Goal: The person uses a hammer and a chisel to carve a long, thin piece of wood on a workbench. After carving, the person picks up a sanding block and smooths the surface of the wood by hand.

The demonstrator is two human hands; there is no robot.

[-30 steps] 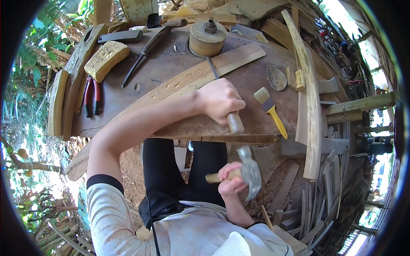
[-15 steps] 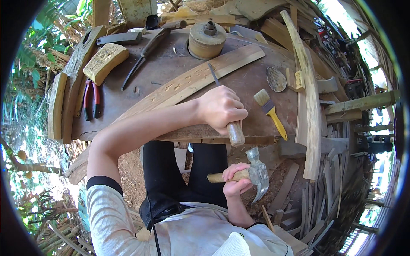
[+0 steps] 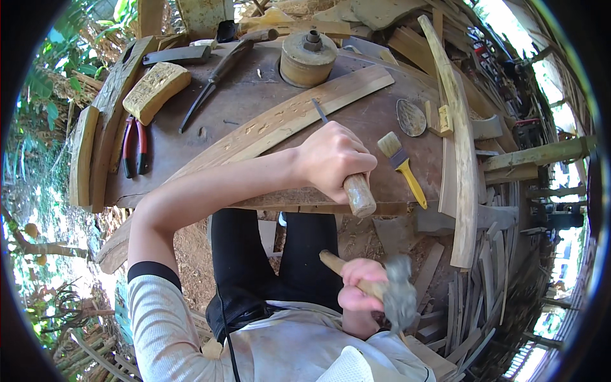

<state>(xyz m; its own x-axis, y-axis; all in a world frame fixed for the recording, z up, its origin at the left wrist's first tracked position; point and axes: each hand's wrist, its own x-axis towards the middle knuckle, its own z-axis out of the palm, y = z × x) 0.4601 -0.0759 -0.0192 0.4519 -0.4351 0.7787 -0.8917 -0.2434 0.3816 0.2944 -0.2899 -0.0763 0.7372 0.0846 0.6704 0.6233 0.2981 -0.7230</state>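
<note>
My left hand (image 3: 336, 162) is wrapped round a chisel (image 3: 361, 197); its wooden handle end sticks out towards me. The thin metal blade points away, with its tip at the face of a long wooden plank (image 3: 280, 121) that has several small cuts in it. Over my lap, my right hand (image 3: 363, 283) grips a claw hammer (image 3: 333, 260) by its wooden handle, close to the head. The hammer head is smeared by motion and apart from the chisel handle.
On the brown workbench (image 3: 172, 153) lie a paint brush (image 3: 410, 181), a wire-mesh oval (image 3: 412, 119), a knife (image 3: 213, 86), red-handled pliers (image 3: 135, 149) and a carved wood block (image 3: 154, 90). A round wooden-and-metal piece (image 3: 309, 63) stands at the back. Wood strips (image 3: 487, 274) crowd the right.
My right hand has moved the hammer right and down, away from the chisel's handle end. The left hand and chisel handle have shifted slightly right.
</note>
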